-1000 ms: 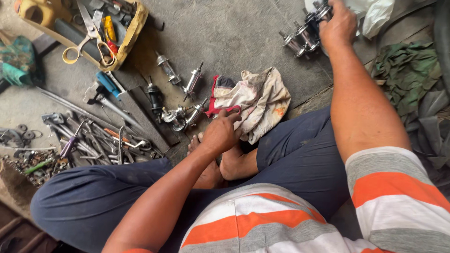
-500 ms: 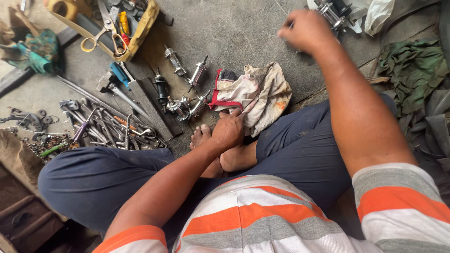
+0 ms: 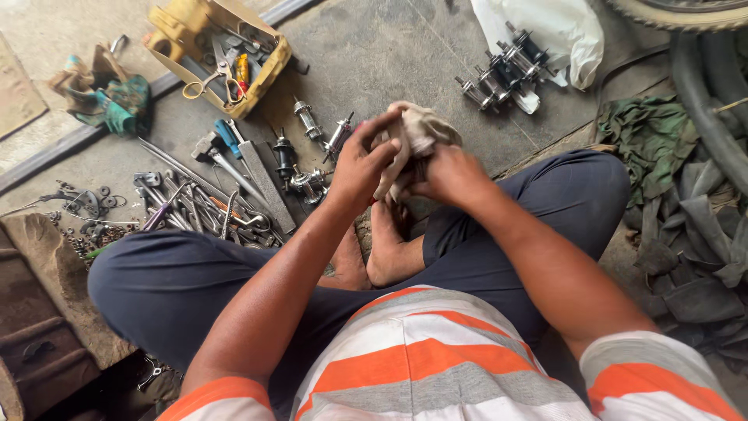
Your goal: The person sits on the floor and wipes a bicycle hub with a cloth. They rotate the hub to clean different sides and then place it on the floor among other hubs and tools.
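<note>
From the head view I see my left hand [image 3: 360,165] and right hand [image 3: 446,173] raised together over my crossed legs, both clutching 1 crumpled, dirty white rag [image 3: 411,140]. The left hand's fingers [image 3: 383,129] curl over the cloth from the left; the right hand wraps it from below. Whether anything sits inside the rag, I cannot tell. Just beyond the hands, metal hub parts [image 3: 310,156] lie on the concrete floor [image 3: 405,54], near a pile of wrenches [image 3: 202,212] and a yellow tool tray [image 3: 269,66].
</note>
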